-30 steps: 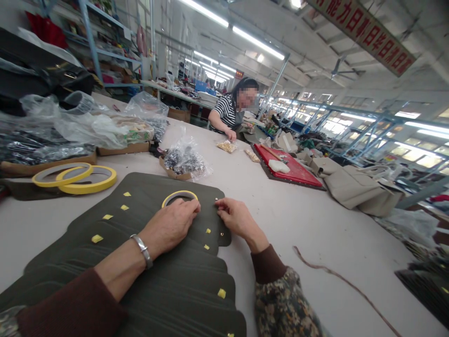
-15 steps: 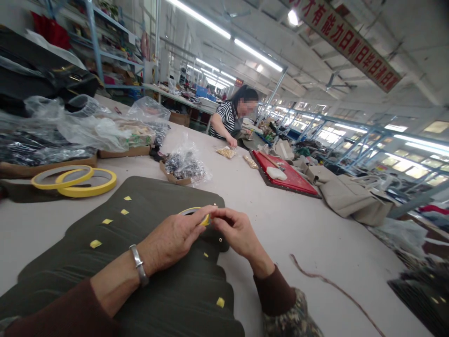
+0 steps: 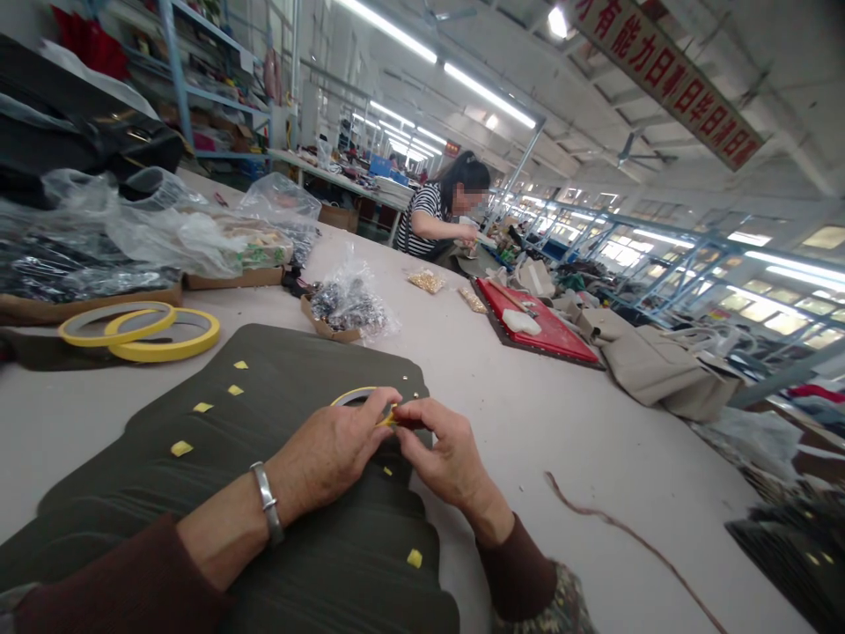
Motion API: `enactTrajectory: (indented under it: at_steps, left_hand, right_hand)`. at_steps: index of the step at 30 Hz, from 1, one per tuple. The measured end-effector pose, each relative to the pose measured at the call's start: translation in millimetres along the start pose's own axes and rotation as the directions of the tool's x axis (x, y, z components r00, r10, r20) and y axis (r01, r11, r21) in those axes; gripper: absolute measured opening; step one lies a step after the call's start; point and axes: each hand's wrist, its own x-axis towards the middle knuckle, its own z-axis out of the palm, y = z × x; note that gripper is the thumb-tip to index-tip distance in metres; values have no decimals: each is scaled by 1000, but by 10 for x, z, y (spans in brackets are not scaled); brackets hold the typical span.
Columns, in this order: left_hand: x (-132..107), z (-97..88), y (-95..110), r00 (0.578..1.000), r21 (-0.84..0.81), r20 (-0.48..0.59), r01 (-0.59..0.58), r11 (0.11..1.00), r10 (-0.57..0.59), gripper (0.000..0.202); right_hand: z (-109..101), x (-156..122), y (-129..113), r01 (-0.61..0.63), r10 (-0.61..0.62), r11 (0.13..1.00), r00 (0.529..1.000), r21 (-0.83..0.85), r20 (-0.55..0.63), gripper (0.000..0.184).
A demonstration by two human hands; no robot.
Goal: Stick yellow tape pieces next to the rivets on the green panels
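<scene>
My left hand (image 3: pixel 326 453), with a silver bangle at the wrist, is closed round a roll of yellow tape (image 3: pixel 349 394), most of it hidden behind the fingers. My right hand (image 3: pixel 444 451) pinches at the tape's end, with its fingertips almost meeting those of the left. Both hands are above a layered spread of dark green pieces (image 3: pixel 283 365) lying on the table. Small yellow tape bits (image 3: pixel 181 448) are stuck on several of them. Little metal eyelets (image 3: pixel 415 395) show near the top piece's right corner.
Two yellow tape rolls (image 3: pixel 165 352) lie at the left, by plastic-wrapped goods (image 3: pixel 85 273). A bag of dark metal parts (image 3: pixel 340 308) is beyond the pieces. Farther off are a red board (image 3: pixel 554 330) and a co-worker (image 3: pixel 429 216). A brown cord (image 3: pixel 613 521) lies at right.
My right hand has shifted slightly down, and the eyelets by the corner show more. The co-worker's hand has moved away from the bag of gold parts, up and to the right.
</scene>
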Motion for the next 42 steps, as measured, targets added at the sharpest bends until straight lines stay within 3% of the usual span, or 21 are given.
enactTrajectory:
  at_steps: [5, 10, 13, 16, 19, 21, 24, 28, 31, 36, 42]
  left_hand:
    - [-3, 39, 16, 1000, 41, -9, 4, 999, -3, 30]
    - [1, 59, 26, 1000, 29, -22, 22, 999, -21, 20]
    - [12, 56, 13, 999, 25, -40, 5, 1000, -4, 17]
    - [23, 55, -4, 996, 36, -86, -26, 999, 29, 16]
    - [16, 61, 12, 988, 69, -138, -60, 996, 69, 19]
    - [-1, 68, 46, 978, 75, -179, -93, 993, 105, 20]
    - [-25, 79, 94, 965, 72, -201, -159, 985, 170, 21]
    - [-3, 90, 59, 987, 162, -131, -74, 984, 95, 17]
    - [43, 95, 1, 999, 224, -22, -34, 974, 40, 16]
    - [84, 92, 11, 996, 259, 87, -39, 965, 17, 19]
    - [89, 74, 48, 993, 233, 112, -71, 970, 45, 17]
  right_hand:
    - [33, -21, 1, 61, -63, 992, 998, -109, -16, 15]
    - [105, -60, 51, 106, -138, 961, 984, -256, -110, 14]
    - [115, -85, 62, 91, -129, 956, 985, -279, -119, 14]
    - [109, -92, 15, 23, -57, 970, 990, -243, -131, 15]
    - [118, -65, -62, -197, 186, 978, 973, -73, -138, 13]
    - [119, -32, -87, -412, 425, 900, 901, 140, -81, 10]
    - [57, 4, -22, -633, 674, 673, 738, 383, 33, 9]
    - [-145, -37, 202, -801, 770, 441, 569, 406, 287, 12]
    - [-250, -96, 320, -855, 766, 391, 507, 341, 394, 14]
    - [-205, -124, 337, -847, 765, 472, 531, 243, 365, 5]
    - [-126, -122, 286, -735, 702, 678, 647, -1, 297, 11]
